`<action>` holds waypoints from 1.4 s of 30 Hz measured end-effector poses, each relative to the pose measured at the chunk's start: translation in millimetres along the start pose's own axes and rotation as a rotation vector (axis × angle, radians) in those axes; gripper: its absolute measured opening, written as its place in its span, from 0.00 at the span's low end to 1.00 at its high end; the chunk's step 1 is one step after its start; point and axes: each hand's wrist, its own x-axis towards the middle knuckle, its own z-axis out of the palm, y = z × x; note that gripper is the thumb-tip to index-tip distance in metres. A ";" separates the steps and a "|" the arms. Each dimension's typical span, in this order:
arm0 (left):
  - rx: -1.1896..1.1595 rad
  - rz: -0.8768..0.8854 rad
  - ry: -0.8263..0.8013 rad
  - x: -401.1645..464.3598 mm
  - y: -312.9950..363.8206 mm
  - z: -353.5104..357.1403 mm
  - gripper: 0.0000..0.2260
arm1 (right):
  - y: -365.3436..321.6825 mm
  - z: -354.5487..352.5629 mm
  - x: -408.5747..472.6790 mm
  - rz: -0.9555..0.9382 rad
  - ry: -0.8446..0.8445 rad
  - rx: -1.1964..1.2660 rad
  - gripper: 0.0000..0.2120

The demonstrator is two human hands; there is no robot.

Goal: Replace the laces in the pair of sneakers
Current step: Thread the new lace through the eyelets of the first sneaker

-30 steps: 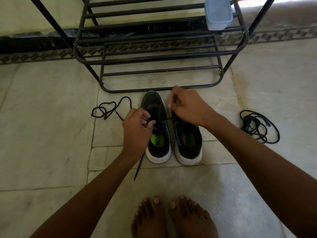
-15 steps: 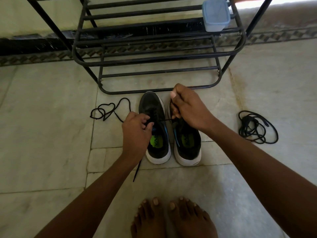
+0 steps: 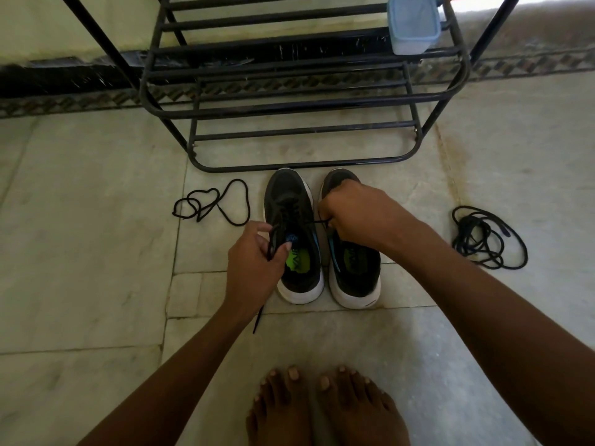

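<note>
Two black sneakers with white soles stand side by side on the floor, toes toward the rack. The left sneaker (image 3: pixel 291 201) has a black lace threaded through its upper eyelets. My left hand (image 3: pixel 254 265) grips one end of that lace beside the shoe's opening; the tail hangs down to the floor. My right hand (image 3: pixel 357 210) pinches the other end, stretched across above the right sneaker (image 3: pixel 357 272), and hides that shoe's tongue. A loose black lace (image 3: pixel 212 202) lies left of the shoes. A tangled black lace (image 3: pixel 486 238) lies to the right.
A black metal shoe rack (image 3: pixel 302 101) stands just behind the sneakers, with a pale blue plastic box (image 3: pixel 413 25) on an upper shelf. My bare feet (image 3: pixel 325 410) stand on the stone floor in front of the shoes.
My right hand moved back down toward the sneakers' middle, drawing the lace end across. My left hand shifted slightly toward me, still gripping its end.
</note>
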 end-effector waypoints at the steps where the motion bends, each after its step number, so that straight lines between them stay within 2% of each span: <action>1: -0.036 -0.020 -0.005 -3.0 -2.1 -1.7 0.15 | 0.5 -0.4 -0.8 0.020 -0.003 -0.005 0.04; 3: -0.109 -0.039 -0.033 -7.1 -5.0 -7.1 0.13 | 3.0 -0.8 -2.2 0.043 0.017 -0.011 0.06; 6: -0.219 -0.027 -0.063 -9.0 2.3 -23.2 0.12 | 6.8 -8.3 -6.2 0.061 0.020 0.071 0.05; 8: -0.289 0.013 -0.057 -7.4 17.3 -39.0 0.10 | 8.8 -18.1 -11.6 0.022 -0.029 0.253 0.10; 11: -0.402 0.043 -0.089 -1.5 38.0 -60.4 0.04 | 12.4 -29.8 -20.3 -0.122 -0.046 0.609 0.09; 16: -0.540 0.079 -0.341 7.2 54.4 -88.1 0.13 | 11.4 -45.1 -31.5 -0.160 -0.014 1.034 0.10; 18: -0.506 0.102 -0.358 9.0 60.3 -91.6 0.14 | 11.5 -50.2 -35.4 -0.180 -0.034 1.145 0.14; 23: -0.415 0.178 -0.252 11.5 66.0 -91.6 0.07 | 10.6 -49.8 -40.5 -0.198 0.050 1.128 0.12; 26: -0.179 0.341 -0.152 13.9 65.9 -94.0 0.09 | 8.0 -47.4 -42.8 -0.152 0.171 1.111 0.07; 28: -0.105 0.405 -0.125 16.9 69.3 -94.9 0.13 | 3.6 -46.7 -42.5 -0.140 0.231 1.098 0.04; 31: -0.173 0.406 -0.115 20.9 78.6 -95.1 0.13 | -5.3 -47.2 -40.0 -0.121 0.337 1.066 0.05; 34: -0.357 0.292 -0.059 20.4 95.4 -96.3 0.11 | -13.3 -51.5 -38.2 -0.109 0.394 1.080 0.09; 38: -0.372 0.216 0.068 25.5 112.5 -93.9 0.12 | -24.8 -59.8 -33.3 -0.068 0.439 1.156 0.13; 42: -0.387 0.254 0.101 31.4 126.2 -95.5 0.14 | -32.6 -68.2 -27.5 -0.034 0.550 1.200 0.13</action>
